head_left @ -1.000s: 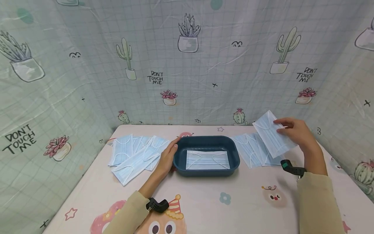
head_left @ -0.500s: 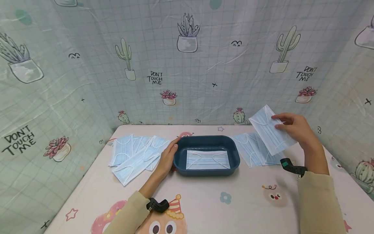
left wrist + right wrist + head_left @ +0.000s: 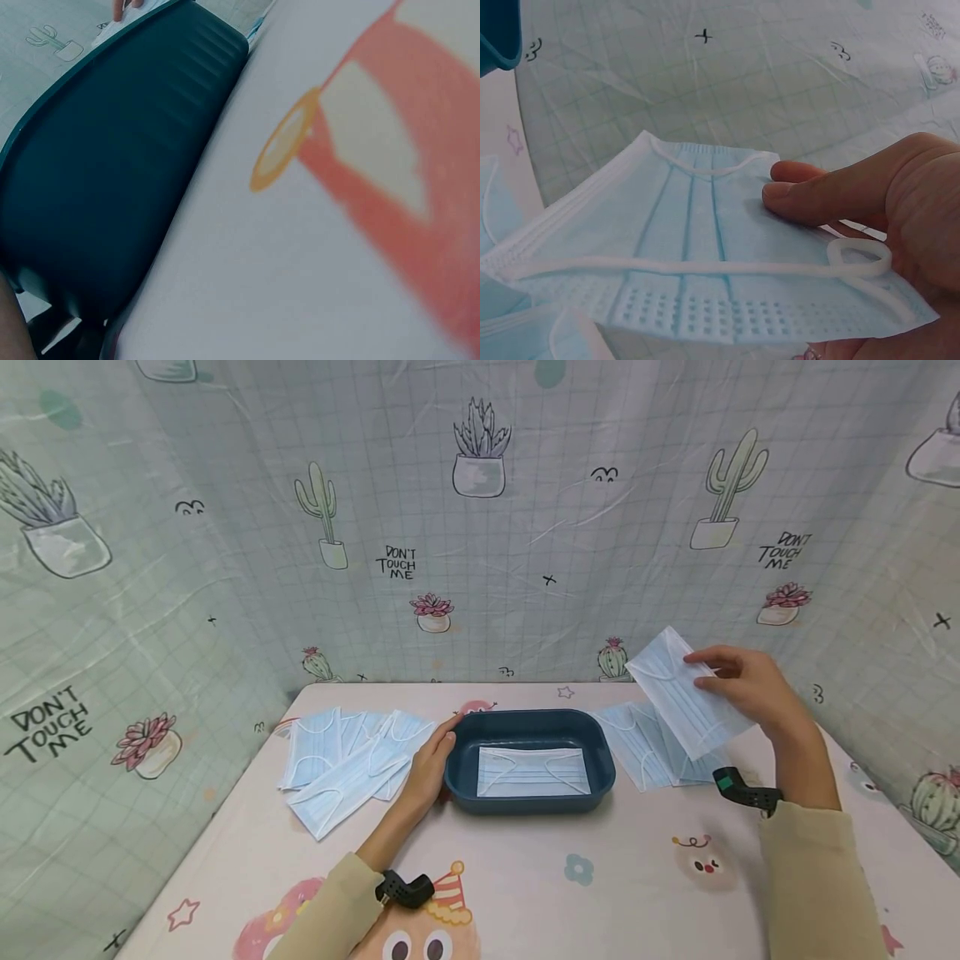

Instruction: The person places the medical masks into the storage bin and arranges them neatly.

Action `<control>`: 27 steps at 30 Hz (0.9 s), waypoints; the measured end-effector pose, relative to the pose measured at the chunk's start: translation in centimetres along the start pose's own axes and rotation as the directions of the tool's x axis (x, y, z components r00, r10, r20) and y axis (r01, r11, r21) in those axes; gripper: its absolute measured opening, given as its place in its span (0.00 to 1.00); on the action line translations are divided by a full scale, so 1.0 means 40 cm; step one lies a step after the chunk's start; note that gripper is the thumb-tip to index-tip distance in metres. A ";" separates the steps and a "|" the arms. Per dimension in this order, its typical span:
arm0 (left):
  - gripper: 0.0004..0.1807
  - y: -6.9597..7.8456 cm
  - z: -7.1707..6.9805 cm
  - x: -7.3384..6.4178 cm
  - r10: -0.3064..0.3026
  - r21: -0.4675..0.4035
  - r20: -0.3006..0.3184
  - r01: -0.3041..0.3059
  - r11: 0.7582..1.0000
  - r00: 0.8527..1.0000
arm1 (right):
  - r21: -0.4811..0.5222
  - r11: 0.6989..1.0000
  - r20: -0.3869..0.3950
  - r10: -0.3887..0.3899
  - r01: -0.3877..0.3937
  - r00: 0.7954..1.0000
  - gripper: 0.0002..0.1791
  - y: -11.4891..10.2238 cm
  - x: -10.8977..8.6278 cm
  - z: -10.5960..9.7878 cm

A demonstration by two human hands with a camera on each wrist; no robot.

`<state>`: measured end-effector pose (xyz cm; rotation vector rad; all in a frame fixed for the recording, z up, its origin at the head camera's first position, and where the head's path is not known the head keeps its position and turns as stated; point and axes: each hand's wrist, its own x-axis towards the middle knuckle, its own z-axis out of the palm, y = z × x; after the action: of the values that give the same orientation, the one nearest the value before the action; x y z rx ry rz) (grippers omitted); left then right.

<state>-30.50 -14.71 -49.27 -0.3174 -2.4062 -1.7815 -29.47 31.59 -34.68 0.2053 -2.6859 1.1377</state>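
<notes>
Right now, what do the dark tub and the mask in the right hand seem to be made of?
Dark tub: probably moulded plastic with a smooth, faint sheen, judging by its rounded, seamless-looking wall.
Mask: likely non-woven fabric, matte, given its pressed pleats and embossed dots; its white ear loops may be elastic cord, though stretch doesn't show.

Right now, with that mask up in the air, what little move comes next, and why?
I'd probably bring the held mask sideways over the blue bin: the right hand pinches it up to the bin's right, another mask already lies flat inside, and the left hand touches the bin's opposite end.
</notes>
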 end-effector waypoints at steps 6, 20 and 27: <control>0.26 0.002 0.000 -0.003 0.002 0.016 -0.011 -0.001 1.000 1.000 | -0.006 0.999 0.005 -0.042 0.042 0.999 0.21 -0.015 0.005 0.010; 0.26 -0.001 -0.004 -0.005 0.000 0.017 0.006 0.000 1.000 1.000 | -0.043 0.995 0.044 -0.085 0.087 0.995 0.19 -0.034 0.007 0.043; 0.25 -0.002 -0.003 -0.002 0.000 0.019 0.001 0.000 1.000 1.000 | -0.052 0.995 0.086 -0.078 0.083 0.993 0.20 -0.034 0.014 0.054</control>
<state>-30.45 -14.86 -49.32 -0.3160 -2.4226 -1.7573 -30.03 29.08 -35.06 0.3563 -2.7506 1.0517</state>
